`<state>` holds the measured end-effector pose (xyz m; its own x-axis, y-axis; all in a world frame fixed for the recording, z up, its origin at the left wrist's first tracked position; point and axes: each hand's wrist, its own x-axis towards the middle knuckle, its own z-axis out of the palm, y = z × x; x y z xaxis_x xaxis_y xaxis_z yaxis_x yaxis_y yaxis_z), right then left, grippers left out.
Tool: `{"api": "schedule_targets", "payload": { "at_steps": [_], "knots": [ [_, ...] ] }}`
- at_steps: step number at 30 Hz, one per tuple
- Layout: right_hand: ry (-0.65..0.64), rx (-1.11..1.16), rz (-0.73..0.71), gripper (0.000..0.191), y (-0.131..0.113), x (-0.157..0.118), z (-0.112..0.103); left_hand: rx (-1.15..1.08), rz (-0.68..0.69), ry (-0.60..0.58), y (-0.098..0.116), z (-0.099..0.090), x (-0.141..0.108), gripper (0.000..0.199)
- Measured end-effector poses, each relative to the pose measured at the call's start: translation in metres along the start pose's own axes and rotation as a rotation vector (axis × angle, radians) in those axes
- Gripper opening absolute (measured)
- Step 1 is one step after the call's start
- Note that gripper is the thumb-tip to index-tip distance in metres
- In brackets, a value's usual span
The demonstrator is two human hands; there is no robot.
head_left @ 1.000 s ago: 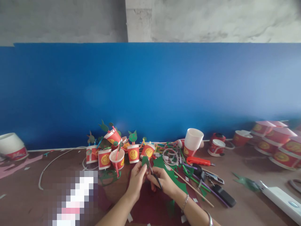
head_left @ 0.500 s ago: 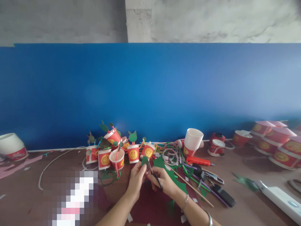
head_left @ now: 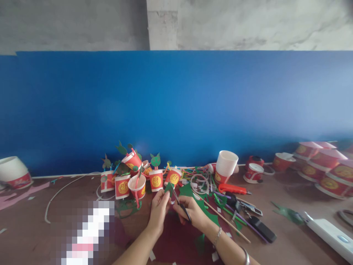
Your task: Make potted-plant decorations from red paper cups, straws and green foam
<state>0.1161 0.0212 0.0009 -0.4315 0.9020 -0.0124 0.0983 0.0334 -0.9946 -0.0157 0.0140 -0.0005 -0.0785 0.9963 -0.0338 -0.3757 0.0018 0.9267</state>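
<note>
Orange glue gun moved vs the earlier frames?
No. The orange glue gun lies in the same spot, just in front of the stacked white cups, against the blue board.

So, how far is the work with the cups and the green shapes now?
It looks partly done. One upright cup already carries a green animal face. In progress: the left hand holds a small green piece, with scissors in the right hand. Probably left: finishing that piece; the stacked cups show no green shapes.
</note>
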Motion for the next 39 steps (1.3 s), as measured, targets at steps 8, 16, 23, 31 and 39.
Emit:
{"api": "schedule_targets", "payload": {
  "at_steps": [8,16,23,31,39],
  "knots": [
    [-0.012,0.045,-0.007,0.039,0.0021,0.0013,0.0007,0.047,-0.014,-0.055,-0.001,-0.0021,0.0037,0.041],
    [-0.014,0.015,-0.005,0.036,-0.0001,0.0004,-0.0026,0.042,-0.008,-0.066,-0.0056,-0.005,0.0042,0.038],
    [-0.023,0.015,0.006,0.036,-0.0049,-0.0023,-0.0037,0.061,0.023,-0.039,-0.0059,-0.0052,0.0032,0.038],
    [-0.064,0.04,-0.005,0.037,-0.0045,-0.0023,-0.0025,0.064,0.002,-0.05,-0.0058,-0.0049,0.0026,0.038],
    [-0.039,0.014,0.006,0.034,-0.0062,-0.0023,-0.0031,0.091,0.008,-0.061,-0.0069,-0.0079,0.0048,0.035]
  ]
}}
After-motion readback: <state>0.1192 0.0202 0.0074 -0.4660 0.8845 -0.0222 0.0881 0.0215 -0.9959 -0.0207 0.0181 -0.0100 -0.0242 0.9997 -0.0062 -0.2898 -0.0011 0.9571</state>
